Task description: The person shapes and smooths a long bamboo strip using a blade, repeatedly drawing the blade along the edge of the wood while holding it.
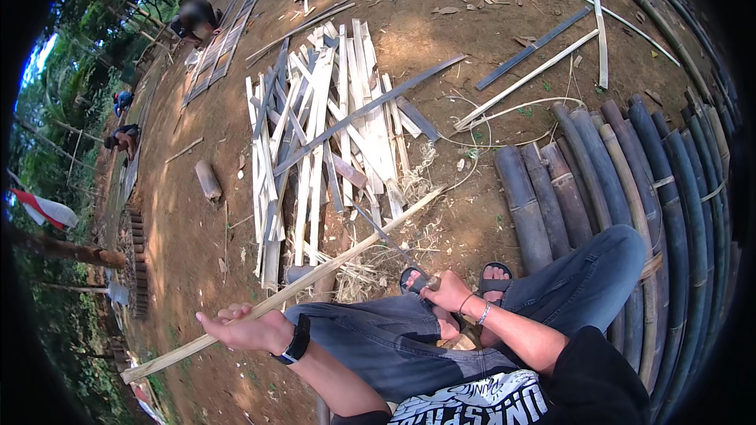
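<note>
A long, pale bamboo strip (346,255) slants across in front of my knees, from the lower left up to the right. My left hand (250,330), with a dark watch at the wrist, holds it near its lower end, palm turned up and fingers curled around it. In my right hand (447,293) is the handle of a long-bladed knife (391,242). The fist is closed, and the narrow dark blade points up and left, close to the strip. Thin curled shavings (358,282) lie on the ground near my sandalled feet.
Ahead lies a heap of split bamboo strips (319,110). Dark bamboo poles (567,181) are stacked at my right. Loose strips (524,75) lie farther right, and a short bamboo piece (207,179) lies left. A person (197,20) crouches by a slatted frame (224,47); others are farther off.
</note>
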The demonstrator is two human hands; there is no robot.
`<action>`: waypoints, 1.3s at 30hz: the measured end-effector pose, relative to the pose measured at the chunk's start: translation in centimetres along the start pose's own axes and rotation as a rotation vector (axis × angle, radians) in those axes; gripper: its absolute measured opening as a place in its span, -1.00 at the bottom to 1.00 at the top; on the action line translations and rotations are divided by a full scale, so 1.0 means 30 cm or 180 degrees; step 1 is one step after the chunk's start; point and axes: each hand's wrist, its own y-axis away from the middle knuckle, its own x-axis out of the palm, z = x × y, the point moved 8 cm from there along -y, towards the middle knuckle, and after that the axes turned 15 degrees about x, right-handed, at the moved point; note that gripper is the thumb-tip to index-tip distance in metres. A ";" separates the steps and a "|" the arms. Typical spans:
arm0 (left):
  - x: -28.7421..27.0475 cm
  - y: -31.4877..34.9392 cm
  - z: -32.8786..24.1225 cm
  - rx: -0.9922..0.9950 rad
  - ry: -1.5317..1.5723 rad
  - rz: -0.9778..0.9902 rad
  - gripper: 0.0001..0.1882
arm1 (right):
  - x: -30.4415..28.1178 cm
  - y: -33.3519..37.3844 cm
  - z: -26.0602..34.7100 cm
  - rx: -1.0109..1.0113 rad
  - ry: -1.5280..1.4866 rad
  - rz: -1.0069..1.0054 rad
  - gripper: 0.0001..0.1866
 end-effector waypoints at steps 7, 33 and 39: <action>0.031 0.036 -0.038 -0.0076 0.0395 0.0297 -0.58 | -0.087 -0.147 -0.083 0.0292 -0.0475 -0.0382 -0.66; 0.136 0.157 -0.129 -0.0667 0.3649 0.3563 -0.71 | -0.168 0.156 0.136 0.0062 -0.0077 0.0448 -0.67; 0.151 0.178 -0.148 -0.0878 0.4031 0.3740 -0.68 | -0.118 0.036 0.042 0.0066 0.0230 0.0268 -0.68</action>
